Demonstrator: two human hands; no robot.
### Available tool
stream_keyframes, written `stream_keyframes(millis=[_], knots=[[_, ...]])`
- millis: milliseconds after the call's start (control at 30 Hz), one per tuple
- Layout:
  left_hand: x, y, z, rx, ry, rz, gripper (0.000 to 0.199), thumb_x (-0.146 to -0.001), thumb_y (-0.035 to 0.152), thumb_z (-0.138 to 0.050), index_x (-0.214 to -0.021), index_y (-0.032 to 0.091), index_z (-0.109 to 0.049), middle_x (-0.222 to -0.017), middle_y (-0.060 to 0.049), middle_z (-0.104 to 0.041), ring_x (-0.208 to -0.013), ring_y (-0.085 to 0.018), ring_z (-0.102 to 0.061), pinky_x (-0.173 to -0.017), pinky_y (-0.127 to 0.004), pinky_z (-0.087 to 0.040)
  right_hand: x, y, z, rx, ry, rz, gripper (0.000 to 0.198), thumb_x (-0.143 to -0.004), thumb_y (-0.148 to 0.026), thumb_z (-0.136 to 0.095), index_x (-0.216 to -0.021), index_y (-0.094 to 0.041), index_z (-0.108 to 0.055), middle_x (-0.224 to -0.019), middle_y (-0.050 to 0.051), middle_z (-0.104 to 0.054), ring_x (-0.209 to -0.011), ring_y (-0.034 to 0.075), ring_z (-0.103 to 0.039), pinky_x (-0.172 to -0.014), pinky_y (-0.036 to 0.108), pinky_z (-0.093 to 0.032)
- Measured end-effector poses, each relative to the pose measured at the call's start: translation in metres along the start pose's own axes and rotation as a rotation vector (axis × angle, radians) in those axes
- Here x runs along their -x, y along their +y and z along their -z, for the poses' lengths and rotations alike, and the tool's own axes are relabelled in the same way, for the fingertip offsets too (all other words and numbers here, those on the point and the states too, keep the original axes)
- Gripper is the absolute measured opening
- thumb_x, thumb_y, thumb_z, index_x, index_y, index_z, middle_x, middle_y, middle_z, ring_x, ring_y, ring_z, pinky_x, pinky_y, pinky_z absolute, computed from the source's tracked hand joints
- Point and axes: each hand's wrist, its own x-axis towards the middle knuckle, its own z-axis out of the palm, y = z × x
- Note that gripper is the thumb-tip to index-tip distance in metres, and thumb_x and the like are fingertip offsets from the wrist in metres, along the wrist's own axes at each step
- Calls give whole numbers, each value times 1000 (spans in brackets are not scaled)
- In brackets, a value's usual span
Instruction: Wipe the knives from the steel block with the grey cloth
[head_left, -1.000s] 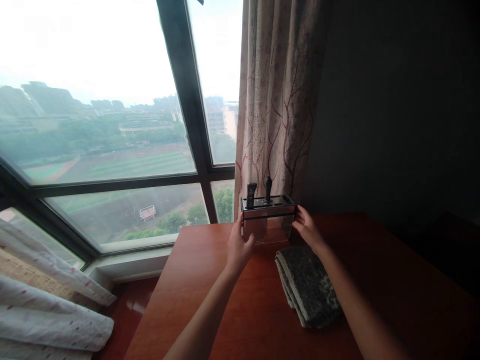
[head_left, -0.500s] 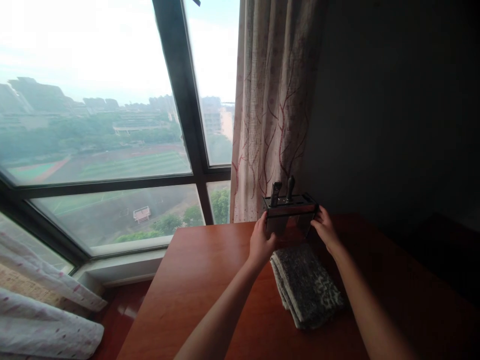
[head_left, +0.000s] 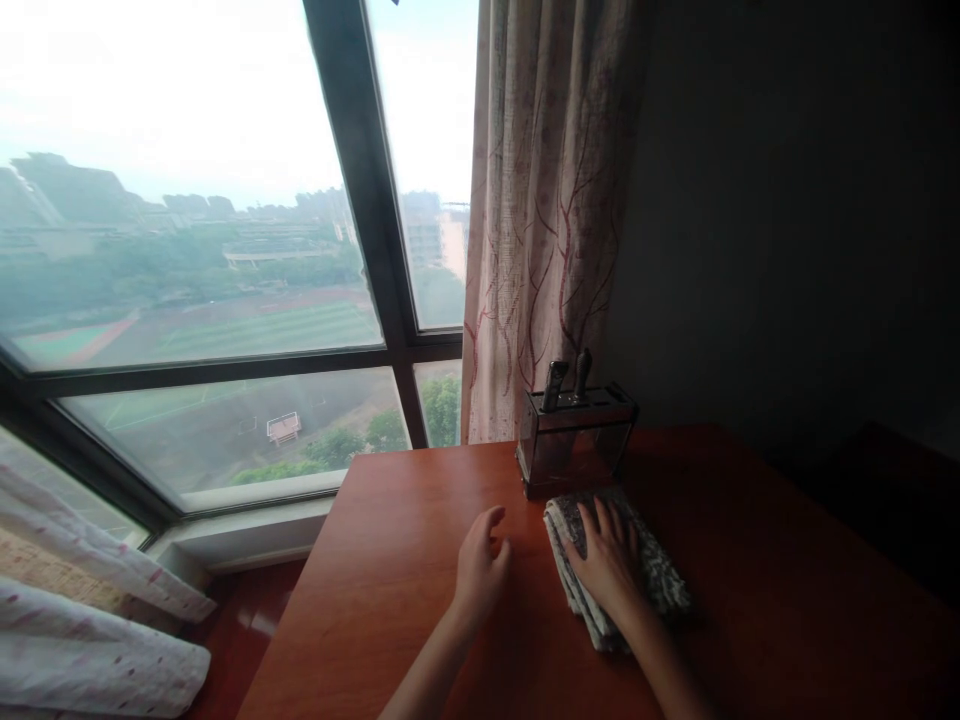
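Observation:
A knife block (head_left: 574,450) with see-through sides and a dark frame stands at the back of the wooden table (head_left: 390,560). Two dark handles (head_left: 555,386) stick up from its top. Just in front of it lies a folded grey patterned towel (head_left: 660,570). My right hand (head_left: 609,560) rests over the towel, palm down with the fingers spread. To the left of the towel, my left hand (head_left: 480,565) hovers by the tabletop, fingers curved and apart, holding nothing.
Behind the table hangs a long patterned curtain (head_left: 540,220). Large windows (head_left: 202,290) fill the left side, with a sill (head_left: 255,520) below them. Another curtain (head_left: 90,650) gathers at the lower left. The wall on the right is very dark.
Both hands have let go of the knife block, which stays at the back of the table. My left hand has drawn back toward me; my right hand has come onto the towel.

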Motion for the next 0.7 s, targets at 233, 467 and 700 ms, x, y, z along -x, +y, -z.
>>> stream_keyframes(millis=[233, 467, 700], knots=[[24, -26, 10, 55, 41, 40, 29, -81, 20, -52, -108, 16, -61, -109, -12, -69, -98, -24, -67, -88, -40, -54, -10, -4, 2, -16, 64, -1, 53, -83, -41, -52, -129, -15, -53, -138, 22, -47, -128, 43, -38, -102, 64, -26], [28, -21, 10, 94, 40, 6, 31, -81, 25, -56, -111, 19, -62, -110, -11, -70, -97, -23, -67, -86, -38, -54, 8, -77, 7, -553, 62, 173, 35, -90, -30, -46, -123, -22, -56, -121, 13, -61, -114, 29, -55, -97, 46, -44], [31, -13, 13, -53, -49, -118, 17, -85, 23, -48, -93, 19, -63, -90, -7, -71, -81, -21, -65, -73, -31, -50, 23, -127, -12, -862, -117, 96, 36, -93, -36, -41, -67, -20, -60, -65, 4, -63, -61, 20, -59, -59, 28, -43]])
